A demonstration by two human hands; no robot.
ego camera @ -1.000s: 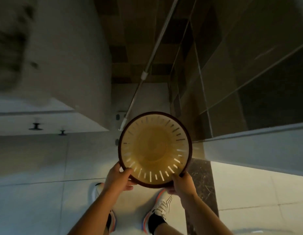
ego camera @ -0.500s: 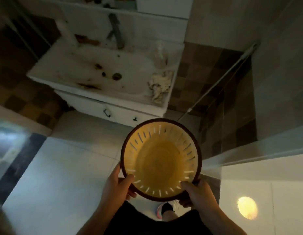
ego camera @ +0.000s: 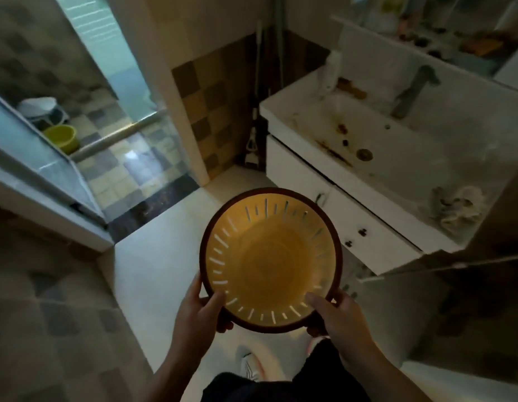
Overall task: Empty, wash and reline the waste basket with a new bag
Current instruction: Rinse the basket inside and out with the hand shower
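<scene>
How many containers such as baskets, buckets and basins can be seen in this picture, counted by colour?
Yellow with a dark rim: 1, the waste basket, held at its near rim by the left hand and the right hand.
Lime green: 1, the bucket behind the glass partition.
White: 1, the basin beside that bucket.
Total: 3

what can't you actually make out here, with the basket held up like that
All in the head view:
- Waste basket: only the inside shows; its outer wall and underside face away.
- Left hand and right hand: the fingers under the rim are hidden by the basket.
- Shelf items above the sink: blurred, top edge cuts them off.
- Rag on the sink: too blurred to identify.
- Whether the basket is wet: too dim.
</scene>
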